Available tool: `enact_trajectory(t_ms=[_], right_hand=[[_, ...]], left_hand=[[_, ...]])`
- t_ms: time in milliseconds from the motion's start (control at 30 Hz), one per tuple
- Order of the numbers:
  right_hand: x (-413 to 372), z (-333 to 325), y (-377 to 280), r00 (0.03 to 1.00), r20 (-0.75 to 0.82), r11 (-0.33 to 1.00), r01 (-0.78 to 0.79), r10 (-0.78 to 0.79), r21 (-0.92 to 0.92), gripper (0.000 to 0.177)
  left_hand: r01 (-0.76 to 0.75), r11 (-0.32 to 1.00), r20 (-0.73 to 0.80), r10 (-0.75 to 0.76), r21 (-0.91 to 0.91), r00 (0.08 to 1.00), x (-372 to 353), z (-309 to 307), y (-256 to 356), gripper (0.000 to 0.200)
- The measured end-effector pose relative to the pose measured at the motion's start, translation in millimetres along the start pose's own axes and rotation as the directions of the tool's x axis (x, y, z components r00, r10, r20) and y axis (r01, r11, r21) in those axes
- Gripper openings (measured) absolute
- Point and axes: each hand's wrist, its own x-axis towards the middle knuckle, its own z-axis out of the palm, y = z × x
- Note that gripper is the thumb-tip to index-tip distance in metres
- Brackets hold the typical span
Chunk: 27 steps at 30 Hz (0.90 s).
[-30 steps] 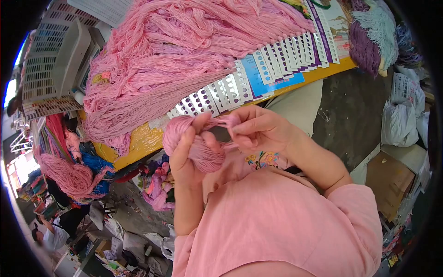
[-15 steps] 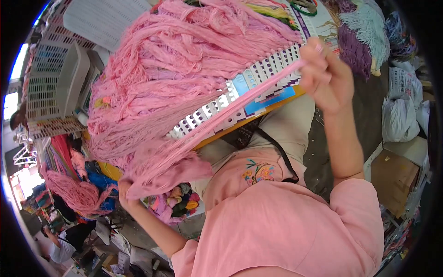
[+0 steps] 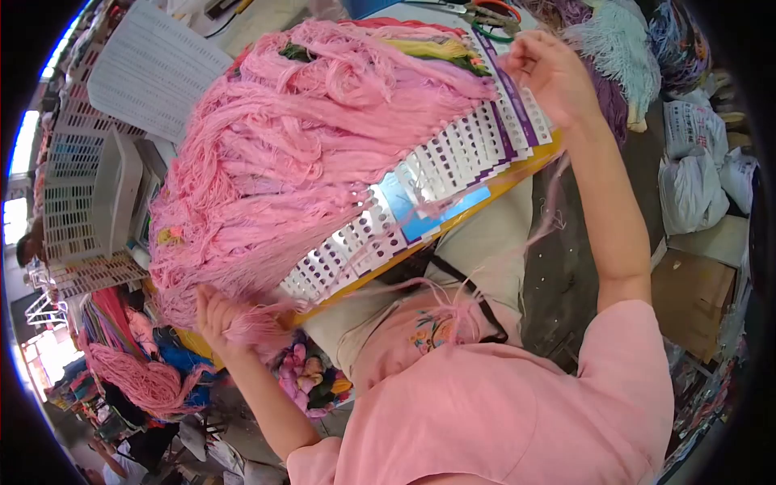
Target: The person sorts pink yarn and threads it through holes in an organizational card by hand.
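A bundle of pink thread point(image 3: 260, 325) is bunched in my left hand point(image 3: 217, 319), whose fingers are closed around it at the lower left. My right hand point(image 3: 554, 81) is raised at the upper right, its fingers curled together; whatever they hold, if anything, is hidden. Loose pink strands point(image 3: 553, 212) trail below the right wrist and over my lap. Between the hands, a thick heap of pink thread point(image 3: 267, 145) spreads across the table. Its ends meet a row of white cards with punched holes point(image 3: 453, 153).
Scissors point(image 3: 495, 18) with red and green handles lie behind the cards. A printed sheet point(image 3: 153, 69) and white baskets point(image 3: 77, 194) stand at the left. More pink skeins point(image 3: 141, 376) hang at the lower left. White plastic bags point(image 3: 697, 190) and a cardboard box point(image 3: 691, 299) are at the right.
The strand stretched tight between my hands has gone slack and fallen into loose threads. My right hand has moved up and slightly left; my left hand is a little higher.
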Motion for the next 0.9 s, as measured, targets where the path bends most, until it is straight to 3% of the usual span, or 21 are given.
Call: enact_trajectory(t_ms=[33, 100, 133, 167, 200, 233, 300, 333, 400, 433, 467, 533, 600, 667, 700, 733, 767, 800, 833, 900], right_hand=[[4, -12, -14, 1.0, -0.005, 1.0, 0.005, -0.005, -0.008, 0.011], [11, -78, -64, 0.991, -0.089, 0.977, 0.078, -0.097, -0.196, 0.011], [21, -143, -99, 0.999, -0.048, 0.996, -0.024, 0.02, -0.087, 0.012], [22, -196, -135, 0.994, -0.026, 0.978, -0.102, 0.108, 0.18, 0.011], [20, -247, -175, 0.97, -0.206, 0.978, -0.094, 0.132, 0.186, 0.01], [14, -292, -210, 0.936, -0.347, 0.989, -0.017, 0.067, 0.145, 0.009], [0, -346, -267, 0.806, -0.566, 0.983, 0.18, -0.173, -0.044, 0.01], [-5, -355, -287, 0.72, -0.616, 0.947, 0.262, -0.319, -0.184, 0.011], [-3, -332, -305, 0.612, -0.564, 0.825, 0.321, -0.555, -0.465, 0.012], [2, -299, -301, 0.603, -0.492, 0.755, 0.318, -0.628, -0.574, 0.013], [12, -263, -289, 0.623, -0.4, 0.68, 0.306, -0.673, -0.667, 0.014], [25, -177, -242, 0.733, -0.262, 0.598, 0.239, -0.628, -0.765, 0.015], [27, -94, -160, 0.892, -0.165, 0.624, 0.152, -0.42, -0.767, 0.017], [8, -35, -61, 0.982, -0.066, 0.719, 0.084, -0.178, -0.69, 0.014], [-2, -5, -11, 0.999, -0.015, 0.751, 0.029, -0.052, -0.66, 0.016], [-6, 14, 23, 0.976, 0.185, 0.72, 0.048, 0.113, -0.692, 0.009], [-13, 27, 57, 0.953, 0.281, 0.653, 0.142, 0.113, -0.744, 0.008], [-20, 36, 93, 0.963, 0.267, 0.714, 0.167, 0.029, -0.68, 0.006], [-26, 45, 114, 0.969, 0.245, 0.676, 0.201, -0.03, -0.709, 0.007], [-37, 53, 142, 0.961, 0.226, 0.557, 0.278, -0.161, -0.783, 0.008]], left_hand=[[0.008, 0.998, 0.037, -0.01, 0.058, 0.999, 1, 1, 12, 0.032], [-0.028, 0.992, 0.066, 0.02, 0.124, 0.998, -21, -2, 43, 0.037], [-0.177, 0.981, -0.072, 0.183, 0.081, 0.98, -38, -20, 75, 0.039], [-0.285, 0.949, -0.132, 0.303, 0.138, 0.944, -60, -56, 119, 0.038], [-0.411, 0.887, -0.273, 0.457, 0.21, 0.847, -88, -81, 153, 0.036], [-0.5, 0.794, -0.408, 0.607, 0.346, 0.682, -112, -101, 178, 0.033], [-0.5, 0.639, -0.533, 0.767, 0.584, 0.357, -151, -127, 211, 0.029], [-0.48, 0.591, -0.542, 0.801, 0.649, 0.253, -163, -128, 218, 0.026], [-0.439, 0.52, -0.513, 0.846, 0.732, 0.146, -172, -123, 229, 0.023], [-0.424, 0.486, -0.477, 0.868, 0.764, 0.136, -166, -110, 224, 0.022], [-0.407, 0.453, -0.431, 0.89, 0.793, 0.152, -154, -100, 218, 0.021], [-0.342, 0.439, -0.36, 0.893, 0.831, 0.27, -113, -71, 178, 0.017], [-0.219, 0.458, -0.28, 0.789, 0.862, 0.548, -54, -50, 100, 0.015], [-0.084, 0.365, -0.172, 0.616, 0.927, 0.769, -4, -21, -5, 0.019], [0.053, 0.932, -0.154, 0.003, 0.359, 0.988, 15, -3, -37, 0.016], [0.325, 0.869, 0.094, -0.383, 0.373, 0.919, 39, 3, -67, 0.018], [0.351, 0.776, 0.05, -0.439, 0.524, 0.897, 56, 5, -89, 0.017], [0.346, 0.687, -0.143, -0.337, 0.639, 0.931, 67, 18, -120, 0.018], [0.363, 0.578, -0.311, -0.191, 0.731, 0.931, 76, 30, -150, 0.018], [0.314, 0.306, -0.3, -0.092, 0.899, 0.949, 99, 9, -187, 0.021]])
